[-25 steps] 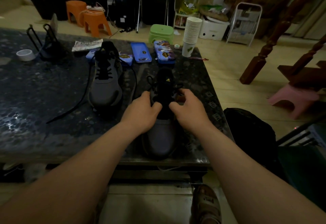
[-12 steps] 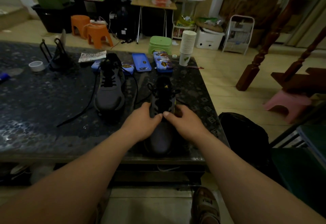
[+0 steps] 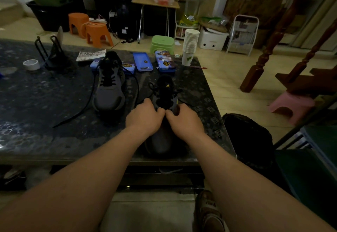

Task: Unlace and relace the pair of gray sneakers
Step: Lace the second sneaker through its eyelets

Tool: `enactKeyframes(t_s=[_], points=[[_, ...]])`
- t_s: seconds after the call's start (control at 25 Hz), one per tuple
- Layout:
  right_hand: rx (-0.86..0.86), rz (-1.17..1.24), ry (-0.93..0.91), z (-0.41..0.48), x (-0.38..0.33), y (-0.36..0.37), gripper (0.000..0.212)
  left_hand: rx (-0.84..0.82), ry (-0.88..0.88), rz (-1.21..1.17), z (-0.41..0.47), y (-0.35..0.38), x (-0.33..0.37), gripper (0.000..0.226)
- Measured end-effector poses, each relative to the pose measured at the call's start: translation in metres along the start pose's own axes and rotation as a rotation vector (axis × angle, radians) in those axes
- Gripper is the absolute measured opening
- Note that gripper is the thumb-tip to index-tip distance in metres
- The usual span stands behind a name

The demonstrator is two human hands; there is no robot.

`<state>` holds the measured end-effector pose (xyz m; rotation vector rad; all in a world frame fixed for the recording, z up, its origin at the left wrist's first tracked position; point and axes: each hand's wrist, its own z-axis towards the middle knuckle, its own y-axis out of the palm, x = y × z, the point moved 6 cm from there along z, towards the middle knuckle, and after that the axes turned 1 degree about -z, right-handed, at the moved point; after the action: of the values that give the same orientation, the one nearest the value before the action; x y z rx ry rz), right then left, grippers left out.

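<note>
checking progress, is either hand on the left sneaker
No, left hand and right hand are both on the right sneaker; the left sneaker sits apart.

Free: we log bare dark speckled stone tabletop (image 3: 45, 95) left of the second gray mesh sneaker (image 3: 109, 95).
Obstacles: a loose black lace (image 3: 80, 112) trails across that stretch; blue rectangular tins (image 3: 142, 61) and a stack of white paper cups (image 3: 190, 43) line the far edge.
Right of the near gray sneaker (image 3: 162, 140), we count only a narrow strip before the table edge.

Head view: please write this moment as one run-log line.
near sneaker: on table, toe toward person | left hand: grips its lace area | right hand: same | far sneaker: lace ends trailing on table
</note>
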<state>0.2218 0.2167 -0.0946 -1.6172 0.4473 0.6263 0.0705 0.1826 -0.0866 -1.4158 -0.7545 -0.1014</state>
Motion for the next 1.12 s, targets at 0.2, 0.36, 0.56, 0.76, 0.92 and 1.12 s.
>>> enactKeyframes(t_s=[0.2,0.36,0.56,0.76,0.92,1.12], points=[[0.009,-0.066,-0.029,-0.002,-0.006,0.0,0.038,-0.004,0.009,0.041,-0.003,0.002,0.004,0.034],[0.035,0.444,0.078,0.02,-0.003,-0.02,0.035,-0.051,0.013,-0.462,0.023,-0.01,-0.001,0.045],[0.018,1.088,0.266,0.046,-0.009,-0.007,0.013,0.023,0.014,-1.053,0.043,-0.01,0.006,0.022],[0.027,1.163,0.37,0.056,-0.002,-0.009,0.008,0.07,-0.001,-1.069,0.046,-0.007,-0.001,0.01],[0.061,1.357,0.408,0.055,0.0,-0.009,0.015,0.047,-0.068,-1.156,0.037,-0.005,-0.006,0.008],[-0.164,0.482,0.323,0.036,0.032,-0.003,0.026,-0.241,-0.156,-0.916,0.017,0.019,-0.027,0.054]])
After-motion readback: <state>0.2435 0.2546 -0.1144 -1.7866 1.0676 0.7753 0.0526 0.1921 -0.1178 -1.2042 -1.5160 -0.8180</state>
